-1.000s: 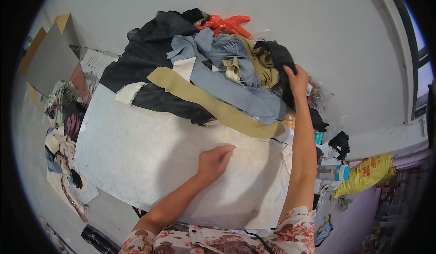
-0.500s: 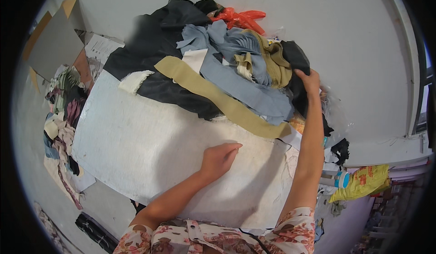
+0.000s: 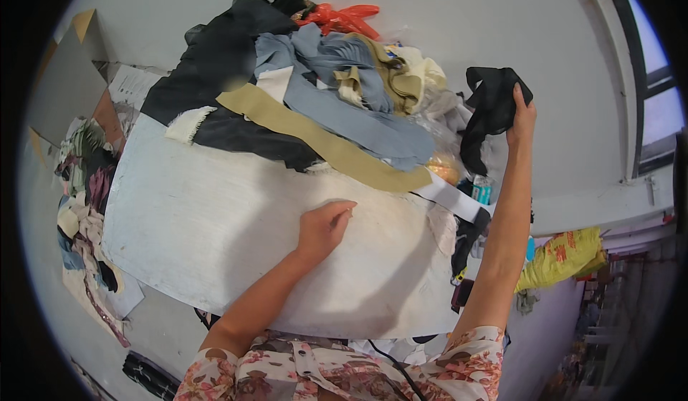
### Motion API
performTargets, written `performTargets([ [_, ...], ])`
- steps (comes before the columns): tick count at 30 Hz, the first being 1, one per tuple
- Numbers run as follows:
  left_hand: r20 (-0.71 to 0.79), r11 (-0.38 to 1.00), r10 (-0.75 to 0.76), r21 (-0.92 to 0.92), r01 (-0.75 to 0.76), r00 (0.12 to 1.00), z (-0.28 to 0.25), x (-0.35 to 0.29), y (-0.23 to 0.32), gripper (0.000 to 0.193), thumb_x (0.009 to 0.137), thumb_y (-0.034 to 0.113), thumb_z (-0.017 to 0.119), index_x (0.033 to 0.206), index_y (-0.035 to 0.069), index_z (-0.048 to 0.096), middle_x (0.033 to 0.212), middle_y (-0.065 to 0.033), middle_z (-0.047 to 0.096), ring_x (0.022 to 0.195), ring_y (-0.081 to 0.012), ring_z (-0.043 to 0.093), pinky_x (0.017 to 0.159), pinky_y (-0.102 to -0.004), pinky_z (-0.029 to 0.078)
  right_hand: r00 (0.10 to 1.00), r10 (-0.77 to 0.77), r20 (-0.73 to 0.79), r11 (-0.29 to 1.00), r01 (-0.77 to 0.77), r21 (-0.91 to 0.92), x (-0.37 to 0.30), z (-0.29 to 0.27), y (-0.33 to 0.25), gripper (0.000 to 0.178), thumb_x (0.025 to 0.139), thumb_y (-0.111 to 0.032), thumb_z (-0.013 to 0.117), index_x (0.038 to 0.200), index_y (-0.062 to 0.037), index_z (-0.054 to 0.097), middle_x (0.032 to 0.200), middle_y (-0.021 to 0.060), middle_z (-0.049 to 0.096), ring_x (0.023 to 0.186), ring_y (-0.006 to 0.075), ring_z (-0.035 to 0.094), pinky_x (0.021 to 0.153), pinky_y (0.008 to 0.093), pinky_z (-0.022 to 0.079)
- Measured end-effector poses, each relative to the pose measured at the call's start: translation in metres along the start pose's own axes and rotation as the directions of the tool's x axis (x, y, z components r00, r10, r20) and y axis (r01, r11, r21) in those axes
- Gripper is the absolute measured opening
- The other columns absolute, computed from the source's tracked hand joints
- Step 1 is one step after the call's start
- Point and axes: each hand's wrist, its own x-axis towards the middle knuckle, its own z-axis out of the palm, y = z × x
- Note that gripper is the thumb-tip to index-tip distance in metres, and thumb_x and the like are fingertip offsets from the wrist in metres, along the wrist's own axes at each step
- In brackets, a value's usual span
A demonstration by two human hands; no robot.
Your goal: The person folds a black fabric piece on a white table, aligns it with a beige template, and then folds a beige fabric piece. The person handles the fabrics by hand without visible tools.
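Observation:
At the right, above the far edge of the white table (image 3: 172,207), my right hand (image 3: 522,118) is closed round a bunched strip of black cloth (image 3: 489,107), whose lower end hangs down. My left hand (image 3: 325,230) is over the middle of the table. Its fingers are curled and pressed together, and I cannot make out whether anything is in them. Beyond it lies a long khaki fabric strip (image 3: 322,146) across a heap of cloth. Blue-grey fabric pieces (image 3: 358,118) and a large black cloth (image 3: 215,64) make up much of that heap.
A red plastic bag (image 3: 340,18) sits behind the heap. Clear plastic bags (image 3: 433,125) lie at its right. More scraps (image 3: 89,215) are piled left of the table. A yellow bag (image 3: 562,261) stands at the right, and a wall rises at the back.
My right hand has lifted the black cloth off the heap's right end and carried it right, uncovering plastic bags. My left hand stays closed over the table. The view has shifted slightly.

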Motion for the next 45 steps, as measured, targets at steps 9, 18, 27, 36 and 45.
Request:
performTargets([
  [9,0.022,0.995,0.098,-0.003,-0.098,0.995,-0.001,0.002,0.021,0.027,0.089,0.005,0.063,0.117,0.003,0.066,0.094,-0.0069,0.072,0.076,-0.0115,0.065,0.067,-0.0228,0.051,0.981,-0.12,0.152,0.966,0.079,0.248,-0.056,-0.042,-0.13,0.03,0.092,-0.017,0.067,0.115,0.0014,0.063,0.108,0.0096,0.069,0.094,0.0186,0.068,0.083,0.0307,0.055],
  [18,0.517,0.615,-0.042,-0.661,0.43,0.855,0.003,0.003,0.158,0.055,0.098,0.047,0.053,0.138,0.009,0.049,0.135,-0.002,0.054,0.124,-0.0134,0.049,0.107,-0.0337,0.038,0.848,0.102,0.52,0.981,0.001,-0.195,-0.253,0.037,-0.153,0.033,0.087,-0.014,0.071,0.116,0.0002,0.063,0.105,0.0056,0.068,0.094,0.0128,0.063,0.085,0.0277,0.051],
  [27,0.228,0.512,-0.273,-0.788,0.342,0.935,-0.096,-0.053,0.114,0.026,0.092,0.006,0.062,0.115,-0.004,0.065,0.117,-0.0115,0.066,0.106,-0.0205,0.064,0.093,-0.033,0.052,0.494,0.225,0.84,0.969,-0.019,-0.248,-0.357,0.099,-0.071,0.041,0.083,-0.008,0.072,0.121,0.0023,0.058,0.107,0.0057,0.067,0.096,0.013,0.06,0.087,0.029,0.049],
  [36,0.103,0.149,-0.292,-0.977,0.151,0.951,-0.164,-0.06,0.084,0.029,0.092,0.006,0.06,0.12,-0.003,0.062,0.116,-0.0125,0.066,0.106,-0.0225,0.065,0.096,-0.0353,0.052,0.23,0.334,0.914,0.942,-0.049,-0.332,-0.395,0.127,-0.01,0.05,0.07,-0.017,0.084,0.11,0.0046,0.064,0.099,0.0051,0.068,0.09,0.0117,0.061,0.082,0.0277,0.049],
  [45,0.068,0.243,-0.516,-0.944,0.222,0.854,-0.18,-0.091,0.01,0.025,0.09,0.007,0.06,0.11,-0.006,0.064,0.111,-0.0157,0.068,0.104,-0.0254,0.065,0.097,-0.0362,0.05,0.077,0.458,0.886,0.857,0.226,-0.463,-0.348,0.078,-0.021,0.056,0.066,-0.028,0.087,0.107,0.0024,0.065,0.086,0.0097,0.067,0.082,0.0169,0.062,0.076,0.0305,0.049],
])
